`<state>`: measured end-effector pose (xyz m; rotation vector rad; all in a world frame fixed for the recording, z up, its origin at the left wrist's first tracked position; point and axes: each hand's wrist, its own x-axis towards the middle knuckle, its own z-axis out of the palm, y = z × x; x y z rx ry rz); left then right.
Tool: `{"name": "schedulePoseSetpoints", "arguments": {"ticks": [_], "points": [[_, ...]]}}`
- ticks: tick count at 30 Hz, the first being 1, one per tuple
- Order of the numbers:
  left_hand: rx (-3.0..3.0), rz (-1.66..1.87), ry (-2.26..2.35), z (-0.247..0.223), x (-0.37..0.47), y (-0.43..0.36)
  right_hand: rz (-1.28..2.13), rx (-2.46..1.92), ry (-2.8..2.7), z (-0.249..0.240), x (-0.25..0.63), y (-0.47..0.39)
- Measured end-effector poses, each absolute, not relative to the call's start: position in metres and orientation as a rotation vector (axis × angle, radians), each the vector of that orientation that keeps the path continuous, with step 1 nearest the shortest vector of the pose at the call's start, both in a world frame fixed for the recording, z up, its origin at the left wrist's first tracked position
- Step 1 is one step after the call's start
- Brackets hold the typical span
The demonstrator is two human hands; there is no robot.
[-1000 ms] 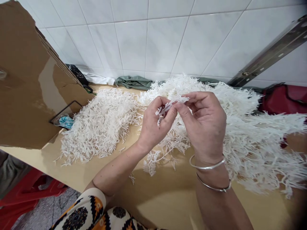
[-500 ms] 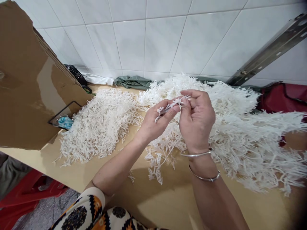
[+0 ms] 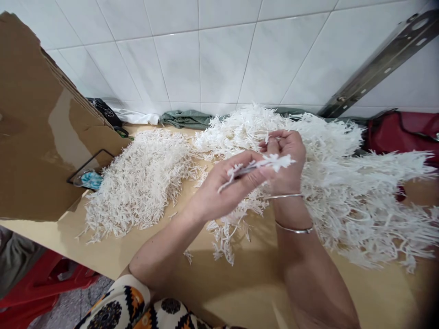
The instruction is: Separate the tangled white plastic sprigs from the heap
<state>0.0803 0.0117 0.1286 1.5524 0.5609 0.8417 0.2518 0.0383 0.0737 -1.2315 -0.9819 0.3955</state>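
Note:
Pinched between the thumb and fingers of my left hand [image 3: 219,189] is a white branched plastic sprig [image 3: 278,162], with its spiky end pointing right. My right hand [image 3: 290,148] is just behind and beyond it, thumb and fingers closed together. A small white tip shows at those fingers, but I cannot tell whether it is held or belongs to the pile behind. Under and beyond both hands lies a large loose heap of white branched plastic pieces [image 3: 370,201]. A denser pile of short white pieces [image 3: 140,178] lies to the left.
A tall cardboard box [image 3: 44,137] stands at the left, with a black wire frame [image 3: 84,171] and a blue-white item [image 3: 91,179] against it. Green cloth [image 3: 185,119] lies along the tiled wall. A metal bracket [image 3: 373,68] and red bag [image 3: 404,130] are at the right.
My left hand has moved right and nearer to me with the sprig, now overlapping the right wrist. My right fingers have come away from the sprig. The view has shifted slightly.

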Motion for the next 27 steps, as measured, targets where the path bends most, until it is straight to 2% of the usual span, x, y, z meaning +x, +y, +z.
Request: {"name": "schedulePoseSetpoints", "arguments": {"ticks": [3,6,13,17,21,23,27], "points": [[1.504,0.961,0.628,0.135,0.08,0.005,0.382,-1.167,-0.961,0.077,0.262,0.037],[1.443,1.07,0.684,0.129,0.082,0.011,0.446,-1.2,-1.178,0.091,0.253,0.024],[1.446,1.072,0.63,0.128,0.075,0.021,0.565,-1.24,-1.535,0.111,0.239,0.0],[1.493,1.108,0.671,0.132,0.073,0.019,0.474,-1.163,-1.434,0.119,0.238,-0.01],[1.48,1.154,0.714,0.132,0.074,0.019,0.527,-1.012,-1.325,0.128,0.234,-0.021],[1.463,1.162,0.729,0.131,0.074,0.02,0.448,-1.053,-1.419,0.13,0.232,-0.024],[1.462,1.164,0.715,0.13,0.075,0.021,0.057,-1.197,-1.541,0.131,0.226,-0.025]]}}
